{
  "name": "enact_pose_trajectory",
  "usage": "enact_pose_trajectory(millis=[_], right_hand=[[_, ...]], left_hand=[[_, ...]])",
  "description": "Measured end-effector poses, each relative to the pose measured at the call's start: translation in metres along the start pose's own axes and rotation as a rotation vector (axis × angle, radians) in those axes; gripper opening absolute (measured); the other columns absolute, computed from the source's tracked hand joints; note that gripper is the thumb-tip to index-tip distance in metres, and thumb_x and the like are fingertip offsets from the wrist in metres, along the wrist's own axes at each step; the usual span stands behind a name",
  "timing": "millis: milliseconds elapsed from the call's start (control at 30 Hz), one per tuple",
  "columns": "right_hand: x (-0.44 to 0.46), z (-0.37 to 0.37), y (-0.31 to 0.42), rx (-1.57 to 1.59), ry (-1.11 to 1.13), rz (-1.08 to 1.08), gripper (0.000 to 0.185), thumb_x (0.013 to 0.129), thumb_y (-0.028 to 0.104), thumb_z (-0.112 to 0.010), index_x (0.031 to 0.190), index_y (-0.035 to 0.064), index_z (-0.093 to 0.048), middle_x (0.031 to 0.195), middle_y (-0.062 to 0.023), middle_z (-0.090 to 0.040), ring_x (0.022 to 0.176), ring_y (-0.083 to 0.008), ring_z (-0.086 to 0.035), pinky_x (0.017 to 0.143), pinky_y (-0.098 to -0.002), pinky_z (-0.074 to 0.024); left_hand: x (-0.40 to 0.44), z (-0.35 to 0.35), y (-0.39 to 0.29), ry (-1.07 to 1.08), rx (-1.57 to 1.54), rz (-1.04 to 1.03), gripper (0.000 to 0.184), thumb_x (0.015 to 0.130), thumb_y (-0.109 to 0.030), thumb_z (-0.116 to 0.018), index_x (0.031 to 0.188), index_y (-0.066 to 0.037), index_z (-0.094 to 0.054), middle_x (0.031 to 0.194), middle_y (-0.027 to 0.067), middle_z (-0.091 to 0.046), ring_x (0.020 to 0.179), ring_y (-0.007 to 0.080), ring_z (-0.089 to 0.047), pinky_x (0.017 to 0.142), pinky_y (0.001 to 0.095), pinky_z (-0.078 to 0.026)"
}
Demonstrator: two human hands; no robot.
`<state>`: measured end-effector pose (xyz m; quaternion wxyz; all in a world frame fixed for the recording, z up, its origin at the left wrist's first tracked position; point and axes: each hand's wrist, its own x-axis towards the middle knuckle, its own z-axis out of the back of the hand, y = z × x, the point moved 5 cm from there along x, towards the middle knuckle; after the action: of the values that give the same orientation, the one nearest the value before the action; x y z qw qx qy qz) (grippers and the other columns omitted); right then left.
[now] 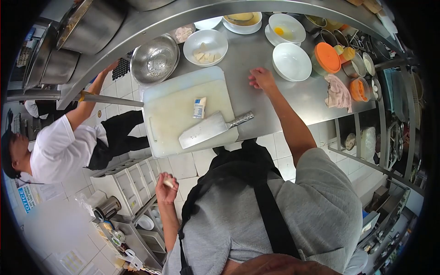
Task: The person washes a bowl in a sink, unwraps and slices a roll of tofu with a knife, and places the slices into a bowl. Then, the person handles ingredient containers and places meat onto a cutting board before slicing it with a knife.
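My left hand (167, 191) is off the near left corner of the cutting board, its fingers closed on a small pale piece (168, 183) of a kind I cannot make out. Over the steel counter (247, 98), right of the board, my right hand (262, 78) hangs with loosely curled fingers and nothing visible in them. On the white cutting board (167, 121) lies a cleaver (204, 131), its handle pointing right past the board's edge. A small white packet with a blue label (199, 108) rests just above the blade. Pale chunks sit in a white bowl (206, 41) behind the board.
Steel bowls (155, 57) stand at the back left. An empty white bowl (292, 63), a bowl with egg yolk (286, 28), an orange-lidded tub (327, 57) and a pink cloth (338, 94) are at right. A shelf edge (137, 34) runs overhead. A co-worker (59, 151) stands at left.
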<state>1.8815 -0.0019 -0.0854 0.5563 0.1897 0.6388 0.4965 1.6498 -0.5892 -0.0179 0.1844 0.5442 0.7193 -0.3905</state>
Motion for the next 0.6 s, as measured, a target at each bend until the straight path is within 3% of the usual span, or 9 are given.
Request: enact_pose_trajectory(millis=[100,167,233,267,433,600], right_hand=[[-0.017,0.018,-0.026,0.217,0.043,0.018,0.03,0.099,0.028,-0.07,0.117,0.0044,-0.064,0.094,-0.0085,-0.072,0.066,-0.0176,-0.069,0.059,-0.0289,-0.055],[-0.014,0.021,-0.029,0.301,0.054,-0.004,0.028,0.1,0.027,-0.07,0.116,0.0051,-0.064,0.095,-0.0084,-0.072,0.069,-0.0176,-0.069,0.06,-0.029,-0.0553],[-0.012,0.025,-0.029,0.388,0.058,-0.028,0.027,0.1,0.027,-0.069,0.115,0.0057,-0.063,0.096,-0.0083,-0.071,0.071,-0.0175,-0.069,0.061,-0.0292,-0.0557],[-0.01,0.025,-0.029,0.401,0.086,-0.055,0.026,0.1,0.026,-0.069,0.115,0.006,-0.063,0.098,-0.0087,-0.072,0.075,-0.0183,-0.07,0.064,-0.0299,-0.0564],[-0.007,0.028,-0.027,0.407,0.102,-0.15,0.023,0.102,0.025,-0.066,0.116,0.0064,-0.062,0.101,-0.0093,-0.072,0.082,-0.0206,-0.07,0.07,-0.0324,-0.0579],[-0.002,0.027,-0.03,0.444,0.134,-0.163,0.026,0.105,0.027,-0.061,0.119,0.0053,-0.063,0.104,-0.0105,-0.073,0.084,-0.0218,-0.071,0.073,-0.0332,-0.0584]], left_hand=[[-0.012,0.085,0.013,-0.088,-0.028,-0.052,0.024,0.103,-0.033,-0.067,0.101,-0.01,-0.064,0.094,0.0053,-0.069,0.088,0.0232,-0.069,0.073,0.0359,-0.061],[-0.018,0.167,0.037,-0.344,-0.112,-0.019,0.027,0.103,-0.035,-0.067,0.098,-0.009,-0.063,0.092,0.0053,-0.069,0.087,0.0226,-0.069,0.075,0.0353,-0.06],[-0.022,0.254,0.067,-0.134,-0.099,-0.051,0.034,0.103,-0.039,-0.065,0.093,-0.007,-0.06,0.088,0.0052,-0.066,0.088,0.0229,-0.065,0.083,0.0365,-0.056],[-0.035,0.269,0.079,-0.155,-0.115,-0.03,0.034,0.103,-0.039,-0.065,0.093,-0.007,-0.06,0.088,0.0052,-0.066,0.088,0.023,-0.064,0.083,0.0365,-0.056],[-0.057,0.272,0.103,-0.21,-0.135,0.038,0.035,0.103,-0.039,-0.065,0.093,-0.007,-0.06,0.088,0.0053,-0.066,0.088,0.0234,-0.064,0.083,0.0366,-0.056],[-0.055,0.253,0.084,-0.213,-0.115,0.049,0.035,0.103,-0.039,-0.065,0.092,-0.007,-0.06,0.088,0.0054,-0.066,0.088,0.0237,-0.064,0.083,0.0366,-0.056]])
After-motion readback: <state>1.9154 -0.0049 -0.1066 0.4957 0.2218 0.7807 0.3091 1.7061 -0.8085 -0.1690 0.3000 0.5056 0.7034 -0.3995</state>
